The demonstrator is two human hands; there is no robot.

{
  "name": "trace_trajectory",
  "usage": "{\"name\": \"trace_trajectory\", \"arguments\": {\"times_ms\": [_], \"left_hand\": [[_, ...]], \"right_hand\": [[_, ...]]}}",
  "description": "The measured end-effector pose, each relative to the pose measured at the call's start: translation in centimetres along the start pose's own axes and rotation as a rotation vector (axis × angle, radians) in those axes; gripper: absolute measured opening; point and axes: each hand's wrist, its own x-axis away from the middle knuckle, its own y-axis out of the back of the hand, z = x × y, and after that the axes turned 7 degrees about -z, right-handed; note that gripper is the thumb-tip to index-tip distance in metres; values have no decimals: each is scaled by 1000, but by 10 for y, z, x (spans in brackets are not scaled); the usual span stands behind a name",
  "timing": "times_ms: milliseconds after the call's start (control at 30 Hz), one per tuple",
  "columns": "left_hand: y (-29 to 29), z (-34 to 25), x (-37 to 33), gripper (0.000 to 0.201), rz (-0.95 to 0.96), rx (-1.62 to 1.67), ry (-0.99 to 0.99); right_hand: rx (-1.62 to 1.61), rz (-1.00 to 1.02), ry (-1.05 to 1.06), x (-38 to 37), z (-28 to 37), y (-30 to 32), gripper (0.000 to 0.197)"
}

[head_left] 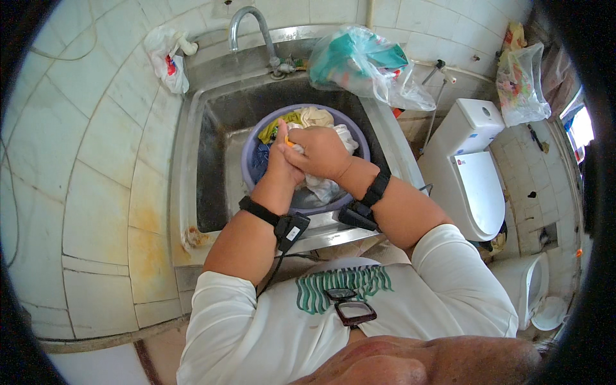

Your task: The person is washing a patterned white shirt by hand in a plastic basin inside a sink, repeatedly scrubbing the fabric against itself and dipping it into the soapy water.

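Over a purple basin of clothes, my two hands are pressed together. My right hand is curled into a fist, and my left hand is closed against it from the left. A small orange piece peeks out between them; its kind is hidden by the fingers. White cloth bunches just below my hands. Around them in the basin lie a yellow-green cloth, a cream cloth and a dark blue cloth.
The basin stands in a metal sink under a curved faucet. Clear plastic bags with green contents rest on the back right rim. A white bag hangs at the left wall. To the right is a white toilet.
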Motion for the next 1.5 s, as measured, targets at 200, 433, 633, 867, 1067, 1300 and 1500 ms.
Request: {"name": "trace_trajectory", "arguments": {"times_ms": [200,433,633,867,1067,1300,1500], "left_hand": [[-21,9,5,51,-81,-91,-130],[-8,4,4,49,12,-72,-47],[-20,10,5,43,-112,-106,-200],[-21,0,14,23,-58,-383,-483],[-3,-33,9,27,-208,-365,-761],[-2,-58,18,33,-375,-401,-1006],[1,-67,22,33,-387,-376,-1063]], "right_hand": [[-49,-196,-357,-5,-33,-15,32],[63,-3,-63,-6,1,13,32],[-4,-126,-267,-7,-37,-9,38],[-112,-220,-555,-3,-75,-4,45],[-479,-63,-617,-8,-73,22,41],[-150,425,-319,4,-80,28,46],[12,470,-491,0,-78,38,44]]}}
